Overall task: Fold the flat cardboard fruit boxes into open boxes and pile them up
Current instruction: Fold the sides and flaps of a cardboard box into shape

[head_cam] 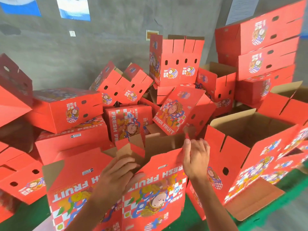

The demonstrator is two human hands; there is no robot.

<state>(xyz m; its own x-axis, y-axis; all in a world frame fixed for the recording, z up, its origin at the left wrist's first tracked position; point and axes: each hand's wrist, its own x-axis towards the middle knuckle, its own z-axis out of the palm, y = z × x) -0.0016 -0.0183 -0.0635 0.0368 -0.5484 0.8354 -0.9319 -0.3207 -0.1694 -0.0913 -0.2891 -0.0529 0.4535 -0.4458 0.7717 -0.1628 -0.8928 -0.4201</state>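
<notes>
The half-folded box (116, 189) was being held right in front, printed face toward the camera and upside down, with its top flaps still loose. The left hand (116, 170) was laid over the near panel's top edge, fingers tucked down into the opening, and looked to be pressing an inner flap (131, 147). The right hand (195, 157) was kept apart from it, over at the right corner, where the corner edge was pinched by thumb and fingers.

The risk here, as judged from the shot: nothing looked locked yet, so if that corner pinch was let go, the side panel could have sprung back and the whole thing flattened. The flap under the left hand could also have been creased in the wrong place if pushed too hard.

The pile of finished boxes (116, 97) behind was already stacked pretty messily, several tipped at angles, and the stack on the right (260, 52) was built high. One careless toss and a slide could easily have been set off.
</notes>
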